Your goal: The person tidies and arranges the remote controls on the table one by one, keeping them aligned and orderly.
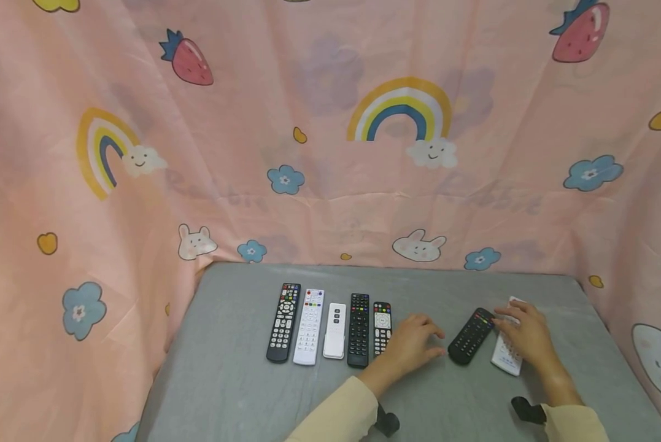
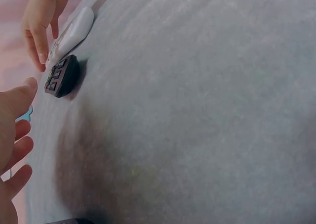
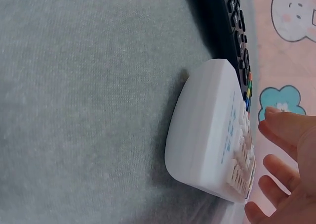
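Observation:
On the right of the table a black remote control (image 1: 470, 337) lies slanted, with a white remote control (image 1: 507, 363) beside it. My right hand (image 1: 531, 336) is over the white remote, its fingers spread and loosely bent; it covers part of the buttons. In the right wrist view, a gap shows between that hand (image 3: 294, 172) and the white remote (image 3: 200, 130). My left hand (image 1: 407, 345), fingers apart and holding nothing, is left of the black remote. It partly hides a short black remote (image 1: 382, 322) with white buttons.
Left of my left hand, a row holds a black remote with white buttons (image 1: 283, 322), a long white remote (image 1: 309, 331), a small white remote (image 1: 334, 334) and a long black remote (image 1: 358, 331). A pink patterned curtain (image 1: 330, 227) borders the grey table (image 1: 214, 393).

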Demonstrator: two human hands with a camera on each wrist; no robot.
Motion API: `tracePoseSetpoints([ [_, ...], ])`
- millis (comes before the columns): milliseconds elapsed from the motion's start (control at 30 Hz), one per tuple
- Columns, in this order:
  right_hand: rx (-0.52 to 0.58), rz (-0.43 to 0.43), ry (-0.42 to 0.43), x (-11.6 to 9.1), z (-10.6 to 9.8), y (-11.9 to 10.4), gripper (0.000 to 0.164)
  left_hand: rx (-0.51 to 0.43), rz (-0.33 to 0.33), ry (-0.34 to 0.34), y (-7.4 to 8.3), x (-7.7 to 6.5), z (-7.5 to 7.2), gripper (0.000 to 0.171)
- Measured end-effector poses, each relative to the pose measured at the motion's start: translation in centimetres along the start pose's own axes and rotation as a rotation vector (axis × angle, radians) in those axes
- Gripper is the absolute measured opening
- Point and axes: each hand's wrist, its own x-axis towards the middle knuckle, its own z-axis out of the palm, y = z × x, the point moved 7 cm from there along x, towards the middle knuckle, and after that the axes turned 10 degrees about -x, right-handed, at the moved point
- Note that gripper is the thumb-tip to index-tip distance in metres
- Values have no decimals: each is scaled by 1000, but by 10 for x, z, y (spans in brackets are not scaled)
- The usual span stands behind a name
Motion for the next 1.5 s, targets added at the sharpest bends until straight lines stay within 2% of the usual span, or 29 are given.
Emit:
tracePoseSetpoints([
  [267, -58, 23, -10, 3, 3, 5, 30, -47, -55, -10, 0, 2, 12, 29],
  [433, -103, 26, -9, 5, 6, 6, 29, -57, -107, 7, -3, 2, 20, 30],
  [633, -102, 43, -24, 4, 8, 4, 29, -94, -184, 20, -8, -3, 28, 29],
  [900, -104, 73, -45, 5, 11, 6, 30, -106, -246, 17, -10, -1, 35, 29],
  [1200, -115, 75, -30, 4, 10, 6, 29, -116, -256, 74, -4, 0, 38, 27],
  [1400, -114, 90, -28, 3, 10, 6, 29, -103, -260, 41, -4, -1, 44, 34],
  [1500, -112, 98, -33, 3, 11, 7, 29, -112, -267, 39, -5, -1, 46, 32],
])
